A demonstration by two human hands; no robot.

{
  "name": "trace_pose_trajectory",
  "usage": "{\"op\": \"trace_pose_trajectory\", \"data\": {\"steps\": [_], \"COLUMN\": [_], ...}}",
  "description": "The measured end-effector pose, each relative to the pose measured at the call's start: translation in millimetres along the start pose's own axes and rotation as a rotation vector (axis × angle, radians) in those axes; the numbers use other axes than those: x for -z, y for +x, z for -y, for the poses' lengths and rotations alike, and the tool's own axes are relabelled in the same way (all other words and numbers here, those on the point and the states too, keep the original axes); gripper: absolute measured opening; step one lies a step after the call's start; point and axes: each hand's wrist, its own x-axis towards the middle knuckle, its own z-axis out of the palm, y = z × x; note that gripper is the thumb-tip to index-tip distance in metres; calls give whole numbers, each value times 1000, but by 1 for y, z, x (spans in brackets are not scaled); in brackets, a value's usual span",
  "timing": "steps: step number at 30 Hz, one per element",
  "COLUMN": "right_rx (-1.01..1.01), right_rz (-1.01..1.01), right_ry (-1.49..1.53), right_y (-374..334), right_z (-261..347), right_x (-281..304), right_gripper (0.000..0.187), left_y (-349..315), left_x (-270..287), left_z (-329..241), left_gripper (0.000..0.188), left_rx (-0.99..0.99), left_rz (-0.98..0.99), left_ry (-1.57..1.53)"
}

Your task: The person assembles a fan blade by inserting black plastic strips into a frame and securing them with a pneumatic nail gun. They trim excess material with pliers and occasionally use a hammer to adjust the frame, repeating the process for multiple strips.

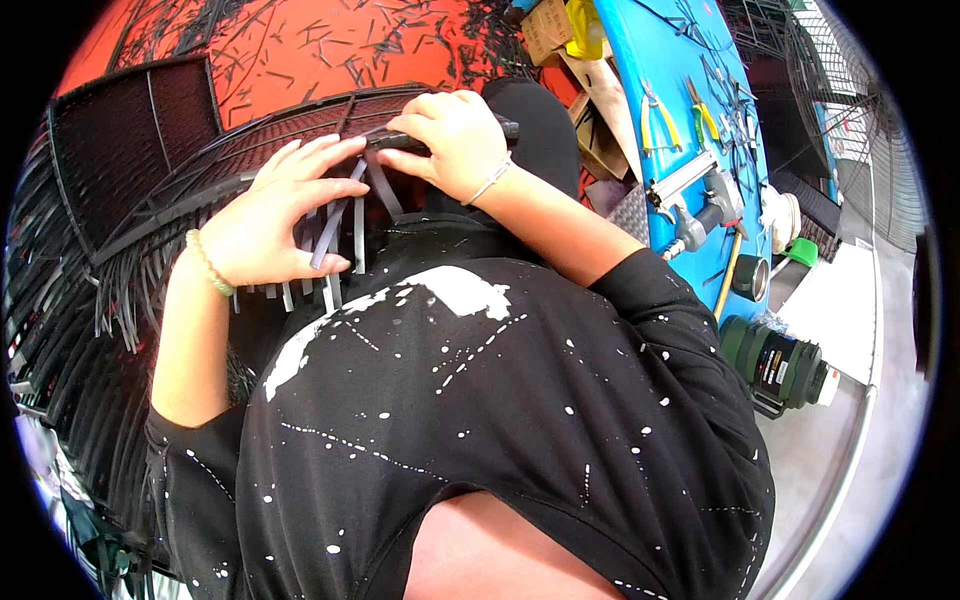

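A black mesh panel (255, 145) lies ahead and slightly left, loose flat grey strips (360, 238) trailing from its near edge

Black rod (384, 138) partly hidden; fan (868, 95) cut off.

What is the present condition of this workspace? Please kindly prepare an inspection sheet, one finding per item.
Surface: blue table at the right, bearing tools; red surface at the top, strewn with dark offcuts.
Job's things: dark bar at the hands; pale grey strips hanging below it; dark framed mesh panel at the left.
Clutter: yellow-handled pliers and a nail-gun-like tool on the table.
Hands: left hand has fingers spread by the strips; right hand is closed over the bar.
Cables: none clearly made out.
Surroundings: cardboard box beside the table; wire fan guard at the far right.
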Motion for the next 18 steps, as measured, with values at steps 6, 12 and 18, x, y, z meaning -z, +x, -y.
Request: {"op": "trace_pose_trajectory", "data": {"steps": [6, 12, 18], "right_rx": [-66, -99, -112], "right_rz": [14, 31, 247], "right_ry": [14, 52, 102], "right_y": [5, 5, 10], "right_z": [6, 5, -2], "right_x": [1, -5, 8], "right_gripper": [29, 33, 36], "left_y": [-12, 23, 37], "left_x": [43, -2, -29], "left_z": [9, 13, -4], "left_gripper": [60, 34, 21], "left_rx": [24, 47, -30], "left_rz": [126, -371, -463], "left_ry": [-706, -219, -47]}}
